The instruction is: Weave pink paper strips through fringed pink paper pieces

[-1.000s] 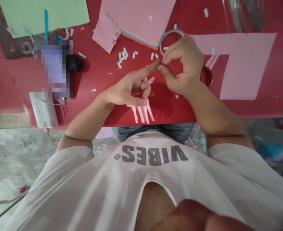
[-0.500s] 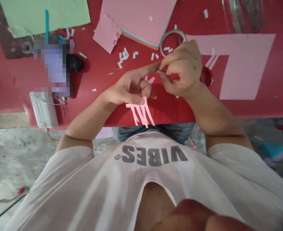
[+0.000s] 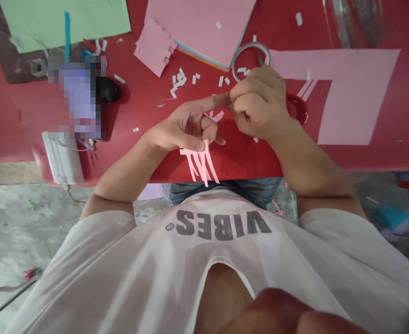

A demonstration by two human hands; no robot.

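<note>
My left hand (image 3: 194, 125) pinches a fringed pink paper strip piece (image 3: 200, 160) between thumb and a bent finger, its thin strips hanging down over the table's front edge. Its index finger stretches to the right and meets the fingertips of my right hand (image 3: 258, 104). The right hand's fingers are curled closed at that fingertip; whatever they hold, if anything, is hidden. Beneath the hands lie a few loose pink paper strips (image 3: 215, 116). Just beyond my right hand is a roll of tape (image 3: 237, 55), and by its wrist the red handle of scissors (image 3: 306, 111) shows.
A pink paper stack (image 3: 204, 28) and a notched pink piece (image 3: 155, 46) lie at the back. Cut pink paper (image 3: 350, 106) is on the right, white scraps (image 3: 179, 78) in the middle. A black mouse (image 3: 110, 89) and white power bank (image 3: 63, 157) sit left.
My right hand has turned slightly and its fingers have curled tighter at the left index fingertip. The pink strips in my left hand have swung slightly left.
</note>
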